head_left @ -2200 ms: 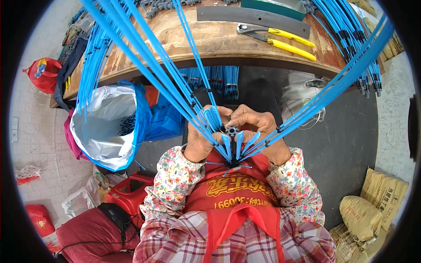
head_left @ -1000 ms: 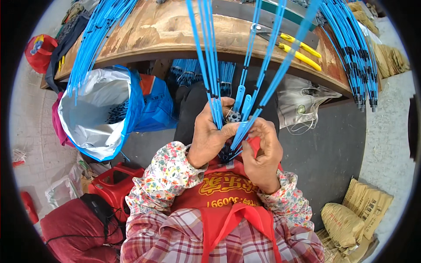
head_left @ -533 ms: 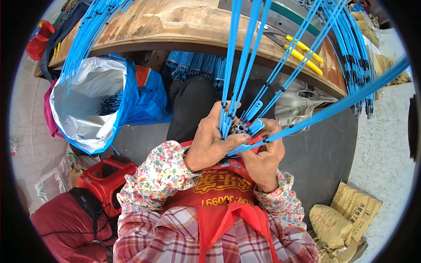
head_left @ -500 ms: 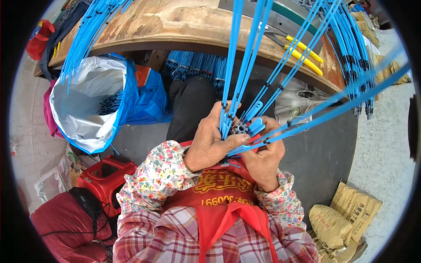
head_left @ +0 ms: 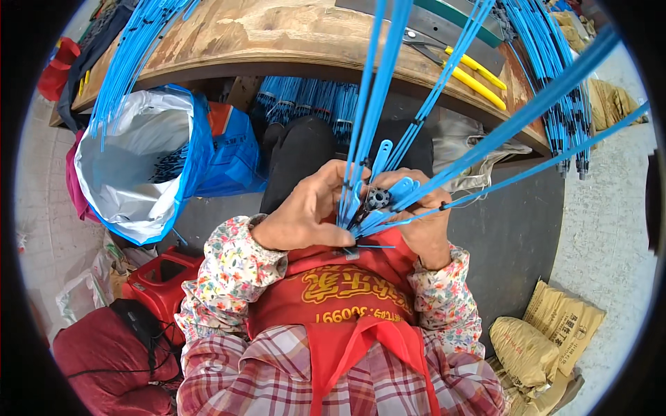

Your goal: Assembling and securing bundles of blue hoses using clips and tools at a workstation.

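Observation:
Above my lap I hold a blue rod frame whose long thin rods (head_left: pixel 378 90) fan out from a round black toothed hub (head_left: pixel 377 200). My left hand (head_left: pixel 298 215) is closed round the rods at the left of the hub, with its thumb at their lower ends. On the opposite side my right hand (head_left: pixel 427 232) grips the frame, its fingers partly hidden behind the rods. Flat blue rounded tabs (head_left: pixel 402 188) stand out beside the hub, one of them pointing up. Small black joints sit along the rods.
A wooden bench (head_left: pixel 229 31) curves across the far side, bearing yellow-handled pliers (head_left: pixel 475 80) and blue rod bundles (head_left: pixel 548 83). At left stands an open blue-and-white bag (head_left: pixel 139 173), with a red plastic stool (head_left: pixel 163 277) nearer me. Tan sacks (head_left: pixel 531 353) lie at lower right.
My left thumb has moved from beside the hub down and left to the rod ends. The right-hand rods have spread farther apart, and one blue tab now points more upright.

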Motion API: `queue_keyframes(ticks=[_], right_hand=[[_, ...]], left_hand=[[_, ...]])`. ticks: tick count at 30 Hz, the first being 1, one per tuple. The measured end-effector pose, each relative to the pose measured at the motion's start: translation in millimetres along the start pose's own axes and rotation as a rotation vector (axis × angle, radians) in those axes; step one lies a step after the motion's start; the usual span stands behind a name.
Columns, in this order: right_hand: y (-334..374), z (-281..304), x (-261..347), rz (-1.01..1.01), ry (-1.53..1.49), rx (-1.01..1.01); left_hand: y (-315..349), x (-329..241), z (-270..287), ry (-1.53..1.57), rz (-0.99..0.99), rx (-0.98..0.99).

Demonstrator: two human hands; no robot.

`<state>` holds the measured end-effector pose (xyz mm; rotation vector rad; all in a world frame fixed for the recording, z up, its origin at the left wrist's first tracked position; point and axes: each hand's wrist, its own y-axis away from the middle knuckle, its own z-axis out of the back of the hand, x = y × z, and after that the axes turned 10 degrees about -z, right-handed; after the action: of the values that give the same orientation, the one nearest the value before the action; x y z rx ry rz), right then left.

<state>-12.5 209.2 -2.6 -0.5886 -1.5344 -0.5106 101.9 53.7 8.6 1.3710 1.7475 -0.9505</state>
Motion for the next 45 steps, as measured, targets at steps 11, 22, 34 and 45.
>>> queue_keyframes(ticks=[11, 22, 34, 45], right_hand=[[-5.0, 18.4, 2.2, 0.091, -0.022, 0.100], [-2.3, 11.1, 9.9, 0.088, 0.013, 0.132], [1.5, 1.5, 8.9, 0.082, 0.030, 0.100], [-3.6, 26.1, -8.9, 0.007, -0.325, 0.199]], left_hand=[[1.7, 29.9, -14.7, -0.319, -0.203, -0.139], [5.3, 26.9, -22.6, -0.370, -0.222, -0.275], [8.7, 22.0, -7.8, -0.244, -0.212, -0.175], [-6.6, 21.5, 13.8, 0.177, 0.423, 0.090]])
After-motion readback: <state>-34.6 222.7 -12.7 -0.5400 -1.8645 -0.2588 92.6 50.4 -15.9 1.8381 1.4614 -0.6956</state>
